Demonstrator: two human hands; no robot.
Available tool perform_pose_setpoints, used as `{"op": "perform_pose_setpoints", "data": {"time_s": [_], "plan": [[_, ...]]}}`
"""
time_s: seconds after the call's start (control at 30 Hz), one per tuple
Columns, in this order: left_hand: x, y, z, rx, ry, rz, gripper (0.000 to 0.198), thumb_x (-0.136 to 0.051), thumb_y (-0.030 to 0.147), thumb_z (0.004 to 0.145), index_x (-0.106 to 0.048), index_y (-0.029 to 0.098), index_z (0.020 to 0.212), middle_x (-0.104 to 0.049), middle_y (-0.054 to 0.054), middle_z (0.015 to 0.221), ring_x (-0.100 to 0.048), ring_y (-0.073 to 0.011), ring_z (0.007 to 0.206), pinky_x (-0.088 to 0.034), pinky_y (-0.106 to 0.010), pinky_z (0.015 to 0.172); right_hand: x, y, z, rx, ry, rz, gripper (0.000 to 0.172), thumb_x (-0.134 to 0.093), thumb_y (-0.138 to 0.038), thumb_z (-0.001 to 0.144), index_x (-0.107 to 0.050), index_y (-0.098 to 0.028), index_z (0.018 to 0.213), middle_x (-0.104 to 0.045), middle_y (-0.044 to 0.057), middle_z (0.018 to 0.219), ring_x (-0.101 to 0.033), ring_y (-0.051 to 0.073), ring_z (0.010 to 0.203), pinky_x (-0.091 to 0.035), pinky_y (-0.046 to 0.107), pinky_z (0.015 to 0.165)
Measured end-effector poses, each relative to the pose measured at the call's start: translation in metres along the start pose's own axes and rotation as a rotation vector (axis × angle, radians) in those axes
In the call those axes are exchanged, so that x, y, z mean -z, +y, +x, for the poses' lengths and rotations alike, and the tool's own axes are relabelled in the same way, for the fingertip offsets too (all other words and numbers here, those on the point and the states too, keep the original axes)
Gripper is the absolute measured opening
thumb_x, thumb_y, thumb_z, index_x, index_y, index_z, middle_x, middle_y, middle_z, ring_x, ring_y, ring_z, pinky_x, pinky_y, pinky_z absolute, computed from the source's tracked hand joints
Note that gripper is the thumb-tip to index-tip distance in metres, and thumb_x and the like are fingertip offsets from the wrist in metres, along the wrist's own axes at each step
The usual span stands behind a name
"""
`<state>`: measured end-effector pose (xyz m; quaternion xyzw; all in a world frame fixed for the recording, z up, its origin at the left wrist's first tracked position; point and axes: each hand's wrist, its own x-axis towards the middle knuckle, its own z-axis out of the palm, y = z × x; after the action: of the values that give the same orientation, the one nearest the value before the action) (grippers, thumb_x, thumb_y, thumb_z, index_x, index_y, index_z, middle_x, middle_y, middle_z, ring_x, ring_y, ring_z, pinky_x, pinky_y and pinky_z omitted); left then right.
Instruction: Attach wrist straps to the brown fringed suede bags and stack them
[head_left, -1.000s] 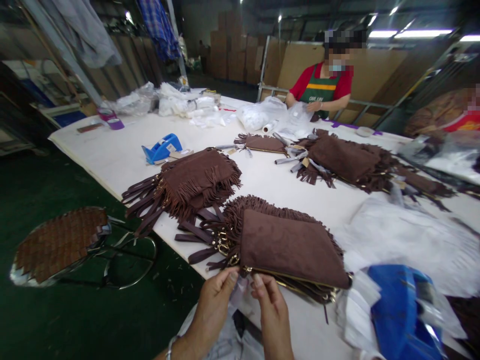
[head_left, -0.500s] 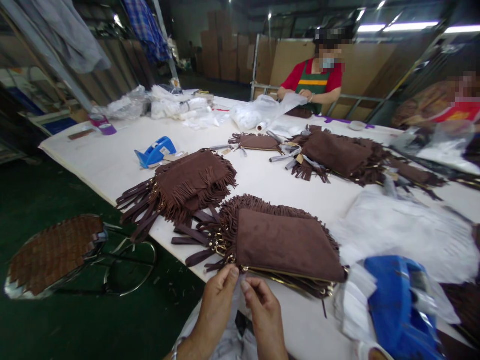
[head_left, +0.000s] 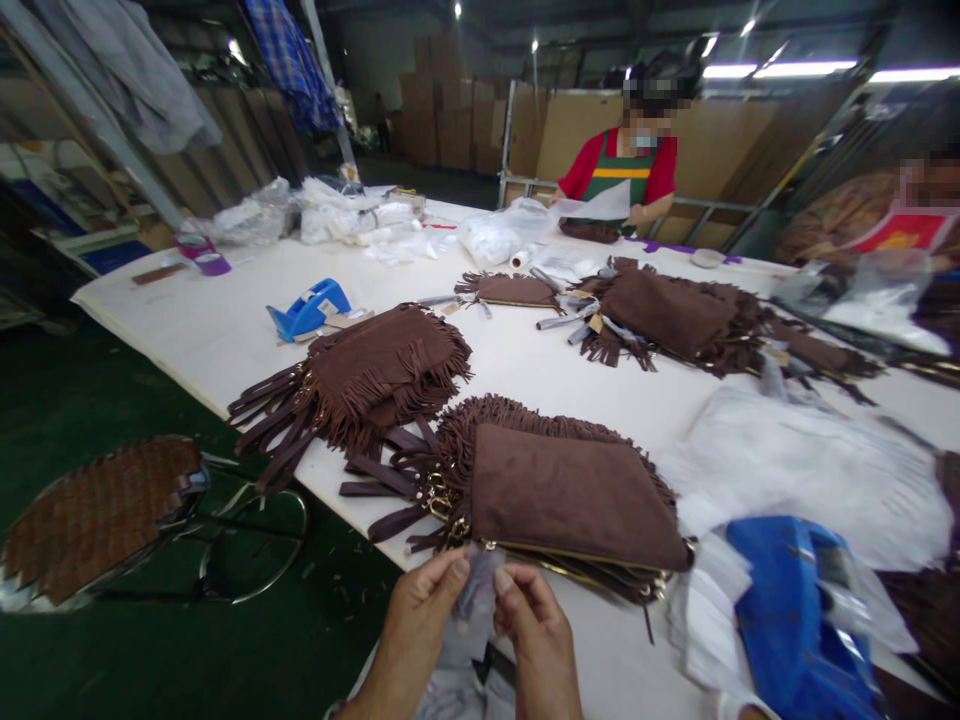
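Observation:
My left hand [head_left: 421, 622] and my right hand [head_left: 537, 628] each pinch a side of a small piece of clear plastic film [head_left: 477, 588]. The film is stretched between my fingertips, just below the zipper corner of a brown suede pouch [head_left: 570, 495]. That pouch lies on top of a stack of similar ones with a gold zipper edge towards me. Dark wrist straps [head_left: 386, 490] with gold clasps stick out at the stack's left. Whether the film goes around the zipper pull, I cannot tell.
More fringed brown pouches [head_left: 390, 365] lie on the white table [head_left: 172, 320]. A blue tape dispenser [head_left: 799, 620] is at right, another tape dispenser [head_left: 309, 310] further back. A stool [head_left: 105, 520] stands at left. A co-worker [head_left: 622, 170] handles a white sheet across the table.
My hands have come slightly lower and further apart, and the film shows more clearly between them. Across the table, the co-worker's hands have spread with the white sheet between them.

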<state>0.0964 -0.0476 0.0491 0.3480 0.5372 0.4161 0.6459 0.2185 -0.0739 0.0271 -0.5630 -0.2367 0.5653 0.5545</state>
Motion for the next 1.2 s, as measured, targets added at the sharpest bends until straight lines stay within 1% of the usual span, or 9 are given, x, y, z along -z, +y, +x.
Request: {"op": "perform_pose_setpoints", "data": {"time_s": [0.13,0.23,0.37,0.5,0.77,0.87,1.0,1.07,1.2], "plan": [[-0.010,0.003,-0.001,0.046,0.054,-0.077,0.044,-0.071,0.050,0.073,-0.073,0.013,0.097,-0.069,-0.008,0.080,-0.059,-0.0187,0.071,-0.048,-0.027,0.069,-0.002,-0.002,-0.001,-0.001,0.049,0.031,0.033,-0.067,-0.050,0.075,-0.064,-0.018,0.079,-0.048,-0.004,0.059,-0.040,0.012,0.056,-0.035,0.022,0.053],[-0.017,0.006,-0.002,0.048,0.105,-0.090,0.042,-0.073,0.049,0.071,-0.074,0.013,0.092,-0.068,-0.006,0.076,-0.058,-0.0177,0.070,-0.046,-0.026,0.066,-0.003,-0.006,-0.001,0.019,0.046,-0.013,0.034,-0.068,-0.052,0.073,-0.064,-0.018,0.076,-0.049,-0.004,0.058,-0.042,0.012,0.056,-0.036,0.022,0.054],[-0.026,0.010,-0.002,0.026,0.110,-0.080,0.040,-0.072,0.049,0.072,-0.073,0.012,0.086,-0.066,-0.005,0.071,-0.058,-0.0180,0.070,-0.045,-0.025,0.066,-0.003,-0.010,0.000,0.079,0.078,-0.071,0.034,-0.068,-0.052,0.073,-0.064,-0.018,0.074,-0.051,-0.003,0.059,-0.043,0.012,0.057,-0.036,0.021,0.054],[-0.031,0.013,-0.004,0.051,0.119,-0.095,0.039,-0.072,0.051,0.071,-0.070,0.013,0.080,-0.063,-0.004,0.067,-0.057,-0.0171,0.066,-0.045,-0.024,0.063,-0.002,-0.010,0.000,0.099,0.082,-0.089,0.034,-0.067,-0.052,0.074,-0.064,-0.018,0.075,-0.050,-0.003,0.059,-0.043,0.013,0.057,-0.036,0.022,0.054],[-0.041,0.018,-0.003,0.051,0.144,-0.113,0.034,-0.073,0.046,0.071,-0.065,0.014,0.075,-0.061,-0.002,0.068,-0.054,-0.0140,0.063,-0.041,-0.021,0.058,-0.005,-0.014,-0.003,0.121,0.086,-0.083,0.033,-0.066,-0.051,0.076,-0.062,-0.019,0.072,-0.050,-0.003,0.058,-0.043,0.012,0.054,-0.037,0.021,0.050],[-0.044,0.020,-0.003,0.067,0.120,-0.174,0.032,-0.071,0.045,0.073,-0.062,0.014,0.074,-0.059,-0.001,0.065,-0.053,-0.0133,0.059,-0.041,-0.022,0.057,0.000,-0.015,-0.001,0.113,0.061,-0.080,0.033,-0.067,-0.051,0.075,-0.064,-0.019,0.080,-0.056,-0.002,0.062,-0.046,0.013,0.055,-0.039,0.021,0.050],[-0.045,0.021,-0.004,0.084,0.084,-0.281,0.029,-0.069,0.043,0.076,-0.059,0.016,0.075,-0.059,-0.001,0.063,-0.052,-0.0122,0.053,-0.039,-0.022,0.054,0.007,-0.017,0.005,0.089,-0.036,-0.085,0.038,-0.068,-0.049,0.074,-0.066,-0.018,0.096,-0.065,0.003,0.077,-0.053,0.015,0.062,-0.043,0.023,0.054],[-0.045,0.021,-0.005,0.090,0.076,-0.292,0.029,-0.069,0.043,0.076,-0.060,0.015,0.076,-0.059,-0.001,0.063,-0.052,-0.0120,0.053,-0.039,-0.022,0.054,0.008,-0.018,0.008,0.086,-0.044,-0.111,0.034,-0.067,-0.047,0.076,-0.066,-0.019,0.093,-0.065,0.002,0.078,-0.052,0.014,0.063,-0.042,0.023,0.057],[-0.043,0.022,-0.005,0.110,0.099,-0.281,0.036,-0.072,0.049,0.072,-0.064,0.015,0.079,-0.061,-0.002,0.068,-0.054,-0.0128,0.059,-0.044,-0.023,0.061,0.008,-0.017,0.014,0.119,-0.008,-0.192,0.028,-0.067,-0.046,0.077,-0.065,-0.018,0.079,-0.060,-0.001,0.070,-0.049,0.014,0.065,-0.040,0.023,0.061]]}}
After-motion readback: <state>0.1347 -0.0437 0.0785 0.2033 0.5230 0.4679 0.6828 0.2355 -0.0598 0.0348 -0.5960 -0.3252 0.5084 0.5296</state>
